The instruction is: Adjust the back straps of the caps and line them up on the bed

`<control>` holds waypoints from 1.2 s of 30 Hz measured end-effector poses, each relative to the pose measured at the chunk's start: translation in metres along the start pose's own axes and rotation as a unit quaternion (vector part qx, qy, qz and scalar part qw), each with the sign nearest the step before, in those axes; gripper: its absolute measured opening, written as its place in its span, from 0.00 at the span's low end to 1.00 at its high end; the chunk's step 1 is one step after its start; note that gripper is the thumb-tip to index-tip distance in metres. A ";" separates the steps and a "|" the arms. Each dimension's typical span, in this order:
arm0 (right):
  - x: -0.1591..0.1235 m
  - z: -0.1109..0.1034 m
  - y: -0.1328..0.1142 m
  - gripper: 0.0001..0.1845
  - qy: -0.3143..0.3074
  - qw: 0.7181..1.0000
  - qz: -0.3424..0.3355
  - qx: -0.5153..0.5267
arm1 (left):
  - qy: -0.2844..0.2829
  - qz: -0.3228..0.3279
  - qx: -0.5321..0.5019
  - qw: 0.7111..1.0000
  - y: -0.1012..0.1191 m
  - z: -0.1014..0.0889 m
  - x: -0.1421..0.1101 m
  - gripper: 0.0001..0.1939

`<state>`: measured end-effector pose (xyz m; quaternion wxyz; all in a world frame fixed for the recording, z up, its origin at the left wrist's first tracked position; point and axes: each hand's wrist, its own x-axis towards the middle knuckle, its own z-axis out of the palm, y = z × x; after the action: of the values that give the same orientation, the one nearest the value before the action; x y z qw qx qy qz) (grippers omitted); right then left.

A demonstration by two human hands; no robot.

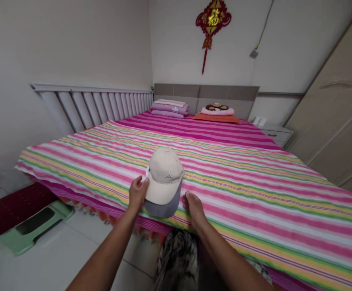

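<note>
A beige baseball cap (165, 165) with a small dark logo lies near the front edge of the bed, its brim towards me. Under it shows a grey brim (162, 209), apparently of a second cap beneath. At the left side of the beige brim is my left hand (137, 195), fingers loosely bent and apart; its thumb is at the cap's edge, and I cannot tell whether it presses on it. My right hand (195, 208) rests just right of the caps, apart from them, holding nothing, with its fingers partly bent over the striped bedspread (248, 194).
Folded purple bedding (168, 110) and a pink pillow (220, 110) on orange cloth lie by the headboard (224, 92). A radiator (97, 103) runs along the left wall. A green stool (33, 228) stands on the floor at left; a nightstand (275, 131) is at right.
</note>
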<state>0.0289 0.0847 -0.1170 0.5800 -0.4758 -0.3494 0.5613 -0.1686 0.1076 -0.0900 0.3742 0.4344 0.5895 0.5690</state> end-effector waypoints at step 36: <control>-0.151 -0.096 -0.122 0.24 0.114 0.968 -0.222 0.000 | -0.275 0.149 0.030 0.949 0.094 0.095 -0.166 0.32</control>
<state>0.1389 -0.0686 -0.0111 0.7264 -0.4469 -0.3776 0.3606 -0.0150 -0.0177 -0.0125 0.4200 0.6676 0.4091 0.4589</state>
